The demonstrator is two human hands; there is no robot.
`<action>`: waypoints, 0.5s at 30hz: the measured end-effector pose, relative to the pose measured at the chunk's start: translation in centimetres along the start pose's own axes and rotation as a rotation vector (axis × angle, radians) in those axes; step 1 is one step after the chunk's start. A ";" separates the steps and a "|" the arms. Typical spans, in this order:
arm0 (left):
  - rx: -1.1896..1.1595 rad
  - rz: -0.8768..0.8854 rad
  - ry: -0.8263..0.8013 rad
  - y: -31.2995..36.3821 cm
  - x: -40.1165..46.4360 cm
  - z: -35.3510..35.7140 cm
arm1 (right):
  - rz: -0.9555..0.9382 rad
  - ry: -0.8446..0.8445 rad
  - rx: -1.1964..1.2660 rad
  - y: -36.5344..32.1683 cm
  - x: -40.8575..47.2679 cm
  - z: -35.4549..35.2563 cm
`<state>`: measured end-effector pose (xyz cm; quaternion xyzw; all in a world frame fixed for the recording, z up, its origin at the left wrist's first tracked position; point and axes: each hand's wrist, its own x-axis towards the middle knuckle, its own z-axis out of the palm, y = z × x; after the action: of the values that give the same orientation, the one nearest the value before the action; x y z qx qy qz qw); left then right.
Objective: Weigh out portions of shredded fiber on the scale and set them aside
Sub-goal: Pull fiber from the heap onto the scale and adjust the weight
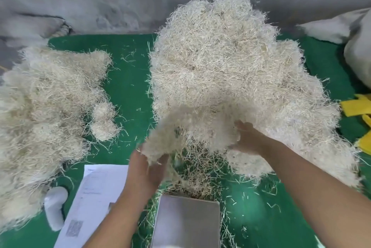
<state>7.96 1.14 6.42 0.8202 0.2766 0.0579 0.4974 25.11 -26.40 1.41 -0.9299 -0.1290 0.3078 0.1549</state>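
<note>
A big heap of pale shredded fiber (224,63) fills the middle and right of the green table. Both hands lift a blurred clump of fiber (186,129) off its near edge. My left hand (148,169) grips the clump's lower left side. My right hand (248,139) holds its right side, fingers buried in the strands. The steel scale pan (186,221) sits bare at the bottom centre, just below the clump. On the left lies a second spread of fiber (44,107), with two small balled clumps (103,121) at its right edge.
A printed sheet of paper (94,197) lies left of the scale, beside a white handheld device (55,205). Yellow cloth (359,107) and a grey sack (359,47) sit at the right edge. Loose strands litter the green table (130,87). A grey wall stands behind.
</note>
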 end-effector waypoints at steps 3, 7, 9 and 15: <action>-0.002 0.100 0.063 1.0 1.1 -1.7 | -0.050 -0.125 -0.031 -0.5 -4.1 1.7; -0.338 -0.017 0.100 1.2 1.0 -2.0 | -0.101 -0.058 0.047 -0.4 -8.9 0.3; -0.507 -0.187 0.114 1.5 -0.1 -1.2 | -0.112 0.224 0.308 -1.5 -11.3 0.1; -0.777 -0.313 -0.310 1.9 -6.5 3.2 | -0.099 -0.172 1.440 -10.2 -16.5 8.2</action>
<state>4.44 -5.35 7.64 0.5197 0.2773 -0.0421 0.8070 5.78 -20.83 7.73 -0.5628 0.0521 0.3812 0.7316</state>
